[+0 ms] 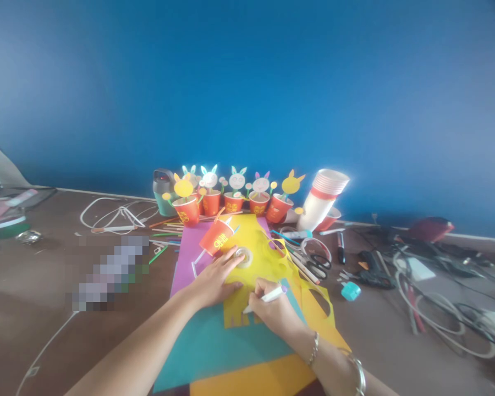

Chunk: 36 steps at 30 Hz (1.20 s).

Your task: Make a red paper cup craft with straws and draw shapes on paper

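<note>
My right hand (pixel 268 305) grips a white marker (pixel 274 293) with a purple end, its tip down on a yellow paper sheet (pixel 253 234) near the sheet's lower edge. My left hand (pixel 216 278) lies flat with fingers stretched out on the yellow paper. Its fingertips touch a roll of clear tape (pixel 243 257). Just beyond that hand, a red paper cup (pixel 216 236) with yellow print leans over on the paper. Under the yellow sheet lie purple paper (pixel 187 258) and teal paper (pixel 223 346).
Behind stand several red cups with paper rabbit heads (pixel 237 180), and a tall leaning stack of white cups (pixel 322 201). At right are scissors (pixel 319 265), a black marker (pixel 340 247), a glue gun (pixel 375 269) and tangled cables (pixel 429 313). A green bottle (pixel 164 195) stands at back left.
</note>
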Each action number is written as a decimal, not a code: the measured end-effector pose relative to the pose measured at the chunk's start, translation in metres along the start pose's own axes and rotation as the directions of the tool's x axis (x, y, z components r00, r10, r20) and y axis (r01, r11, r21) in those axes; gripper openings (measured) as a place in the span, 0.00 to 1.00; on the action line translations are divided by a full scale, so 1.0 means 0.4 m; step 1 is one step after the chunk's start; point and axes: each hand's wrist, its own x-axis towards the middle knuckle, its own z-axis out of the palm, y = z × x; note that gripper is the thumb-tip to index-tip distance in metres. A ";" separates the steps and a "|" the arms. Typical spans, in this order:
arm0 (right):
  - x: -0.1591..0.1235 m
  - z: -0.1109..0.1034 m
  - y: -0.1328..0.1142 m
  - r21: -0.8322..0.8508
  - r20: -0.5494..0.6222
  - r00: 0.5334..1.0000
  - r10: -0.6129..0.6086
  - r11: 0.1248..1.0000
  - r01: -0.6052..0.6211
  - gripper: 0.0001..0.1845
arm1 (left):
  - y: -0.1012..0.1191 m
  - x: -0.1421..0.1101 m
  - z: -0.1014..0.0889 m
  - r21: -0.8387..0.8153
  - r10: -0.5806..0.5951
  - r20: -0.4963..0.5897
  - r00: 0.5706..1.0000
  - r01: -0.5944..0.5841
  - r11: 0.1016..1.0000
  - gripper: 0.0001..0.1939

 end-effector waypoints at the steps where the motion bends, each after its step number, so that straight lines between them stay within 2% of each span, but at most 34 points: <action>1: 0.000 0.000 0.000 0.008 -0.005 1.000 -0.003 1.000 0.003 0.12 | 0.001 0.000 -0.001 -0.002 -0.005 0.003 1.000 0.005 1.000 0.34; 10: -0.003 0.004 0.007 0.068 0.021 1.000 0.009 0.998 -0.010 0.13 | 0.002 0.000 -0.003 -0.002 -0.002 0.007 1.000 0.003 1.000 0.34; 24: -0.007 -0.003 0.000 0.102 0.137 0.990 0.044 0.993 -0.058 0.12 | 0.008 0.001 -0.008 -0.002 -0.003 0.012 1.000 0.003 1.000 0.34; 28: -0.005 -0.004 0.000 0.129 0.118 0.991 0.065 0.988 -0.080 0.11 | 0.003 0.001 -0.004 0.002 0.002 0.001 1.000 -0.002 1.000 0.34; 32: -0.003 -0.001 -0.003 0.097 0.081 0.996 0.040 0.994 -0.048 0.12 | -0.004 0.000 0.001 -0.002 0.005 -0.005 1.000 -0.005 1.000 0.34; 36: -0.006 0.000 -0.003 0.075 0.097 0.994 0.046 0.996 -0.054 0.13 | -0.003 -0.001 0.001 0.000 -0.003 0.005 1.000 0.003 1.000 0.34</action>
